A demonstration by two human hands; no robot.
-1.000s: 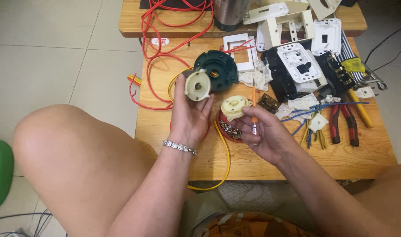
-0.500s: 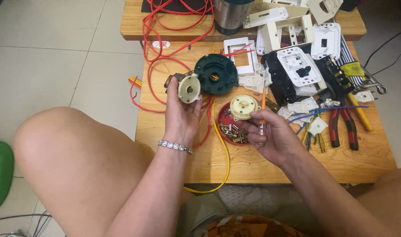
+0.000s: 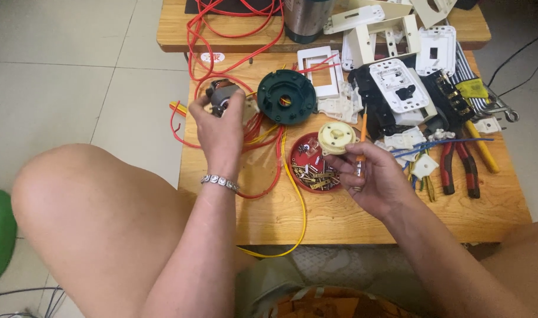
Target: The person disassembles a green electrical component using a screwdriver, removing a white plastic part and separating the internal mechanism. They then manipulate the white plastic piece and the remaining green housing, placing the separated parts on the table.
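Head view only: our left hand (image 3: 219,132) is closed round a small motor-like part of bare metal and copper winding with a cream plastic end piece (image 3: 222,97), lifted just above the low wooden table (image 3: 351,221), left of the dark green round plastic housing (image 3: 286,97). Our right hand (image 3: 372,176) is curled shut on two things at once: a thin orange-handled screwdriver (image 3: 361,138), shaft pointing up and away, and a cream round plastic disc with a raised centre hub (image 3: 336,137) pinched at its near edge by thumb and fingertips. Disc sits over the far rim of the shallow red round dish of small brass terminals and screws (image 3: 298,154). Handling, our judgement: motor part is dense for its size and rigid, winding wire and thin leads are the weak spots, so grip on the metal frame, not the copper. Disc looks light, stiff, a bit slick, brittle at tabs; hold by the rim. Red and yellow insulated wires (image 3: 263,132) trail from near the left hand across the table, soft and springy, likely to tug. Around: white rectangular switch plates and frames (image 3: 319,70) at the back, black-and-white socket assembly (image 3: 398,94), red-handled pliers (image 3: 457,168) and yellow-handled tool (image 3: 481,147) at right, steel cylindrical flask (image 3: 307,17) at top. Labels: a small white oval sticker with red print (image 3: 209,57) on the table's far left edge; a yellow tag (image 3: 472,88) lying on the striped cloth at right. Print is too small to make out.
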